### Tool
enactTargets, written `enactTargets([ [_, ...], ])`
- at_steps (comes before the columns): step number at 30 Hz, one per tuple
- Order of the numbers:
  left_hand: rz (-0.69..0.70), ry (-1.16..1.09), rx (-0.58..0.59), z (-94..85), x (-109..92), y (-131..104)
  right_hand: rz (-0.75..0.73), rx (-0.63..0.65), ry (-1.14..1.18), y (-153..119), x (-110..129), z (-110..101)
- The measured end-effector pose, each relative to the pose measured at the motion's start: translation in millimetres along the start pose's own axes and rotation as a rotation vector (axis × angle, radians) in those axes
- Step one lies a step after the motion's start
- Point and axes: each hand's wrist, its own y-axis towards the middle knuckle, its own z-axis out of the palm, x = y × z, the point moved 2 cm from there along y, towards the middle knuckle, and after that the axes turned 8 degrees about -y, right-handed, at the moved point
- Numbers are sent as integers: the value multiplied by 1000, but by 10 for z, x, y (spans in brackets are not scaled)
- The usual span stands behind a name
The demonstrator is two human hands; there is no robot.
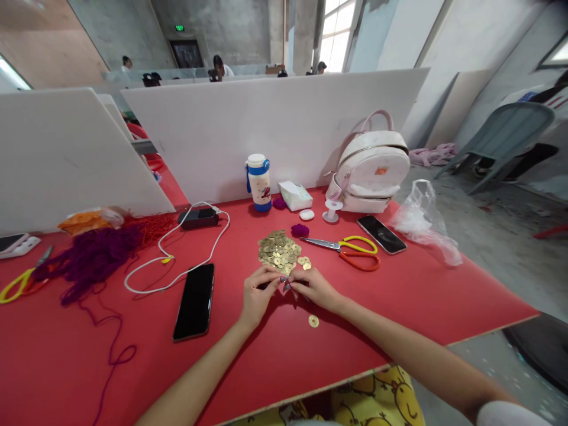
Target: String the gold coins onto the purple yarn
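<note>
My left hand and my right hand meet over the red table, fingers pinched together. Between the fingertips shows a short bit of purple yarn; whether a coin is held with it is too small to tell. Just beyond my fingers lies a heap of brass-coloured coins with holes. A few loose coins rest at its right edge. One single coin lies nearer to me, below my right hand. A small purple yarn ball sits behind the heap, touching or close to the tips of the scissors.
Left on the red table are a phone, a white cable, a power bank, tangled purple yarn and other scissors. Behind stand a bottle and a backpack; another phone lies right.
</note>
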Motion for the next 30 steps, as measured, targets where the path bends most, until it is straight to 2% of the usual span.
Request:
enactTargets([
  [6, -62, 1, -11, -20, 64, 28, -11, -215, 214, 11, 36, -118],
  [9, -38, 12, 3, -15, 40, 13, -30, -231, 344, 31, 6, -176],
  [13, 62, 74, 28, -12, -56, -31, 133, -281, 554, 74, -102, -186],
  [15, 131, 124, 115, 1, -97, -61, 201, -317, 673, 95, -141, -175],
  [20, 267, 211, 473, 102, -132, -160, 272, -284, 820, 152, -230, -198],
  [23, 238, 122, 551, 160, -151, -189, 263, -338, 808, 177, -312, -271],
  [26, 117, -19, 455, 162, -145, -161, 252, -445, 744, 173, -346, -341],
  [30, -24, -47, 122, 58, -28, -73, 161, -559, 534, 112, -197, -360],
])
